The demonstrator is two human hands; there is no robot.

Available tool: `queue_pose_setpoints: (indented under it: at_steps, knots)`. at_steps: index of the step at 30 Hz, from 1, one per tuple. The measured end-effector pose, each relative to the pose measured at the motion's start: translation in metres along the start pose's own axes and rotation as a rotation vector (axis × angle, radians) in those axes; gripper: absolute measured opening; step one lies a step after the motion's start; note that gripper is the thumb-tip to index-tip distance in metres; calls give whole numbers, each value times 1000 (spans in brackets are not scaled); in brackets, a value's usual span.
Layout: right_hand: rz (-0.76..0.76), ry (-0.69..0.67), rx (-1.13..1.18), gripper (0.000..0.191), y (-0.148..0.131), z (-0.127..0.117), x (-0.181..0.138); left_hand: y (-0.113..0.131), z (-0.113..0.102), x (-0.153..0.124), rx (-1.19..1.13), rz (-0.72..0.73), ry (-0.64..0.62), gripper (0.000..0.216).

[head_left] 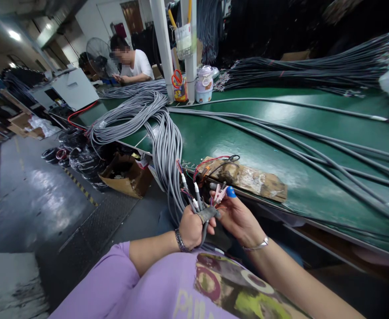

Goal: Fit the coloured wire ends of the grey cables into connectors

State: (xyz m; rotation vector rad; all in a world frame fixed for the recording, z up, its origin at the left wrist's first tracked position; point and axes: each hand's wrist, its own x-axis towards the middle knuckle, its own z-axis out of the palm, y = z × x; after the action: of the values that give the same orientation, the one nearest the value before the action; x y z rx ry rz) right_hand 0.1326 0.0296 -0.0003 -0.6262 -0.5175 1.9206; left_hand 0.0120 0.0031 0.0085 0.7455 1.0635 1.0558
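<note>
My left hand (pixel 192 228) is closed round the ends of a few grey cables (pixel 194 201) whose stripped coloured wires stick up. A taped finger guard sits on its thumb. My right hand (pixel 236 217) pinches small pink and white wire connectors (pixel 219 193) right beside those cable ends; its index fingertip wears a blue cap. Both hands are held in front of the green table's (pixel 247 146) near edge, below a thick hanging bundle of grey cables (pixel 166 146).
A taped cardboard pad with red and black clip leads (pixel 244 175) lies on the table edge. Long grey cables (pixel 314 150) run across the green top. A white post, scissors and a jar (pixel 204 86) stand behind. Another person (pixel 131 64) works farther back. A cardboard box (pixel 124 175) sits on the floor.
</note>
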Motion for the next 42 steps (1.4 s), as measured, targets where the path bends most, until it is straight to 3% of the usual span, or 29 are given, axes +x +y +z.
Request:
queue_pose_setpoints:
  at_steps: [4,10,16,21,25,32,37,42]
  knots:
    - [19,-53,-11,40,2,0,-2,-2,-1,-1,20,0,-9,42]
    - [-24,56,-20,37,0,-8,-4,-2,-8,-5,51,-8,-45,43]
    - [56,-52,-235,33,-2,-13,-18,-7,-17,-5,70,13,-56,41]
    - [-70,56,-485,24,-2,-9,-24,-5,-19,-6,187,-1,-124,41]
    - [-115,-1,-638,24,-6,1,-28,-2,-19,-7,360,-17,-210,40]
    - [-262,93,-799,30,-4,3,-31,1,-20,-8,351,-16,-172,43]
    - [-256,264,-729,30,-3,-8,-30,0,-22,-6,117,-32,-76,45]
    - [-85,168,-481,33,-2,-10,-29,-4,-23,-5,79,-21,-75,43]
